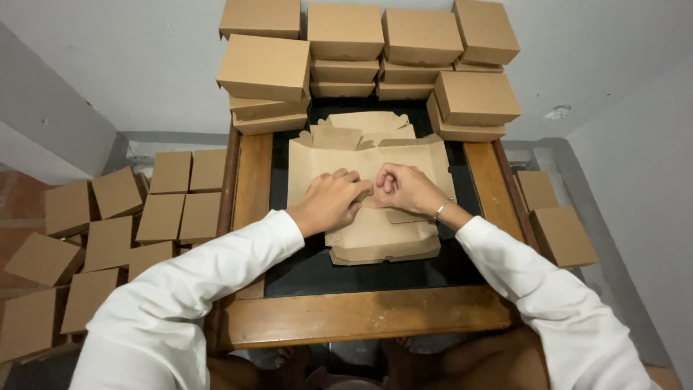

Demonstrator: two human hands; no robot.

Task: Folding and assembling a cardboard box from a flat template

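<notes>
both hands meet on a flat box blank at the middle of the table. left hand presses fingers down on the card, pinching a fold; right hand is curled, gripping the same fold. more blanks lie stacked beneath. folded boxes pile at the far edge, others on the floor to the left
</notes>
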